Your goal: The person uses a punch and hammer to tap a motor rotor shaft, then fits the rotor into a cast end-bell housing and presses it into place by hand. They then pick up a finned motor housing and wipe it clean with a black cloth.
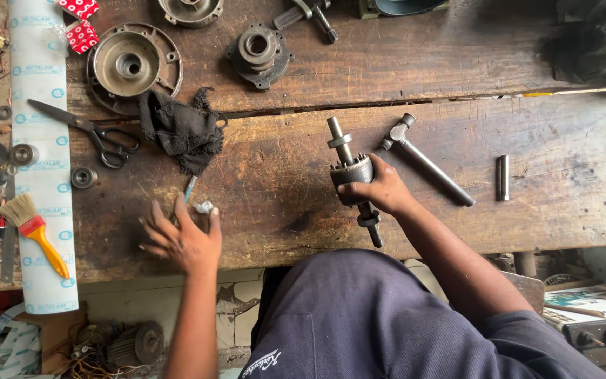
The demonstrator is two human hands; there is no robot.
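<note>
My right hand (384, 188) grips a grey motor rotor (351, 171) around its core, its steel shaft running from upper left to lower right over the wooden bench (289, 189). My left hand (180, 238) rests near the bench's front edge with fingers spread, blurred, its fingertips touching a small shiny metal piece (203, 207) next to a thin blue-tipped tool (189, 188). A black rag (180, 130) lies just beyond that hand.
A hammer (422, 158) and a short metal pin (503, 177) lie right of the rotor. Black scissors (89, 130), a yellow-handled brush (33, 228), bearings (22, 154), and round motor end covers (131, 64) fill the left and far side.
</note>
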